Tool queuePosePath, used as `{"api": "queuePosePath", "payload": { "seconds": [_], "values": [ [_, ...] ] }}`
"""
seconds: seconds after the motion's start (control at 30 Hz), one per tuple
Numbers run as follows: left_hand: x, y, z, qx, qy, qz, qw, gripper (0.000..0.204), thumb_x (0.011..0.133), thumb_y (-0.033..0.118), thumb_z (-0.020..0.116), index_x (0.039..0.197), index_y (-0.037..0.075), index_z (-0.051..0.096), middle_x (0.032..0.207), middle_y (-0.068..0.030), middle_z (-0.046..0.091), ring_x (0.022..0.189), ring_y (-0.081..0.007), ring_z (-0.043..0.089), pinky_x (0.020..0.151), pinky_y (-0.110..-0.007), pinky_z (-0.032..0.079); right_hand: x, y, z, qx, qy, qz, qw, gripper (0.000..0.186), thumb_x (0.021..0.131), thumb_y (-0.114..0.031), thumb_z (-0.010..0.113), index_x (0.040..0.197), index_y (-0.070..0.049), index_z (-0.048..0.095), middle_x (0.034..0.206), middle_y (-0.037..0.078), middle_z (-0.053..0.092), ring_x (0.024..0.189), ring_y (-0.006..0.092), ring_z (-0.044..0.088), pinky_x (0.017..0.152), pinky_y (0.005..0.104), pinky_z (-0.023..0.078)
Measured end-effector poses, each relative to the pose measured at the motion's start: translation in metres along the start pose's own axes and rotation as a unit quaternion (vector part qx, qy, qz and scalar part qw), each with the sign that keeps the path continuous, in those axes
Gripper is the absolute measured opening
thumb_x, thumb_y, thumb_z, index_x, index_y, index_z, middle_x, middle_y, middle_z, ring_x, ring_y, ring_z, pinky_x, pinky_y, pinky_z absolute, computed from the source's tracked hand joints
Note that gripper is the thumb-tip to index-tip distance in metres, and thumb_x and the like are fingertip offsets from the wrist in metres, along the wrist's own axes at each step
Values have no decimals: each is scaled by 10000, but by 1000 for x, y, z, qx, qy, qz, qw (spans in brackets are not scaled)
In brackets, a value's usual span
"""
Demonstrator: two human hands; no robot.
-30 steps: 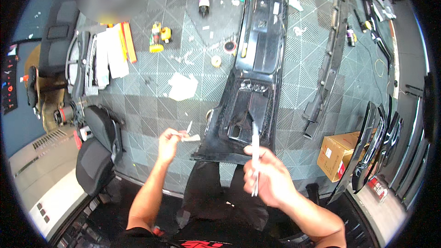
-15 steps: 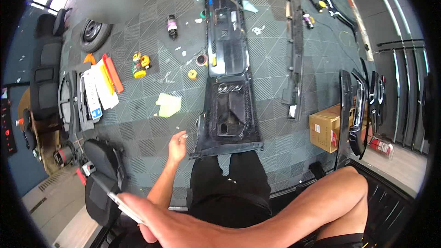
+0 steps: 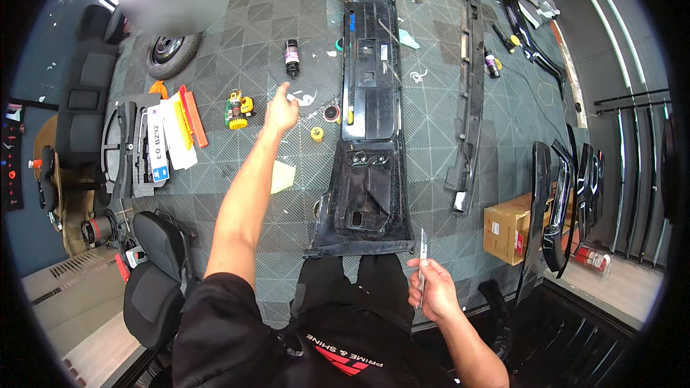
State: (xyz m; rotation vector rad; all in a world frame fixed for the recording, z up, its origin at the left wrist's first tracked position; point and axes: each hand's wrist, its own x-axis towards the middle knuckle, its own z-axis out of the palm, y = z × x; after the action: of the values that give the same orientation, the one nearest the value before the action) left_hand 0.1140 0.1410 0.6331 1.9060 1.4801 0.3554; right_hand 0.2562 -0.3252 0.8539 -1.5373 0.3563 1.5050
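My left hand (image 3: 282, 111) reaches forward over the floor, fingers partly stretched out and nothing visible in them. Just beyond its fingertips lies a dark bottle (image 3: 292, 57) with a pink-and-white label, and white scraps (image 3: 305, 98) lie beside the fingers. My right hand (image 3: 435, 289) is closed around a slim silver utility knife (image 3: 422, 250), its thin tip pointing away from me. Between the two arms a long black car trim panel (image 3: 371, 194) stretches away from my legs. The knife is held just off its near right corner, apart from it.
Left of my arm are a yellow-black power tool (image 3: 238, 109), a yellow-green cloth (image 3: 283, 177), papers and a wheel (image 3: 172, 54). A yellow tape roll (image 3: 317, 134) sits by the panel. To the right are a long trim strip (image 3: 468, 100), a cardboard box (image 3: 507, 230) and standing dark panels.
My right arm, which lay across my body with the knife at the left, has swung back to the right. My left hand has moved forward toward the bottle. White scraps now show beside it.
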Motion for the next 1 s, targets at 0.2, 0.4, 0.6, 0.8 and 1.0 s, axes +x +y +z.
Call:
{"api": "queuePosePath", "payload": {
  "seconds": [0.2,0.4,0.6,0.8,1.0],
  "values": [
    [-11,-65,-2,-5,35,26,999,578,958,229,662,1472,1,530,1360,-299,659,1267,-458,642,1111,-476,496,35,57,-48,-70,98,14,993,489,1096,-529,532,972,-64,612,643,-9,460,482,104,402,437,295,338],
    [-183,-228,23,31,-106,-89,990,585,928,291,631,1389,-65,577,1317,-343,655,1257,-496,624,1087,-502,500,57,65,-39,-139,87,-16,986,584,1086,-595,510,867,-60,591,565,-53,367,414,60,306,379,268,254],
    [-390,-293,36,149,-302,-236,912,493,875,351,679,1198,-18,732,1226,-301,712,1170,-454,682,1029,-499,536,78,48,-17,-151,20,-34,988,438,1120,-444,520,932,-56,595,603,-65,363,451,50,292,397,261,251],
    [-437,-285,26,29,-224,-342,912,435,861,254,750,1177,-46,742,1172,-262,756,1124,-372,729,982,-450,548,104,23,19,-148,-43,-26,988,309,1102,-177,522,1368,-31,582,785,-23,523,557,61,416,465,246,329],
    [-405,-293,11,-155,-107,-356,915,372,917,186,724,1173,-83,709,1033,-175,762,904,-256,730,817,-377,576,168,2,69,-138,-73,-24,987,333,1050,-89,532,1371,-3,547,836,34,567,556,82,432,454,269,332]
  ]
}}
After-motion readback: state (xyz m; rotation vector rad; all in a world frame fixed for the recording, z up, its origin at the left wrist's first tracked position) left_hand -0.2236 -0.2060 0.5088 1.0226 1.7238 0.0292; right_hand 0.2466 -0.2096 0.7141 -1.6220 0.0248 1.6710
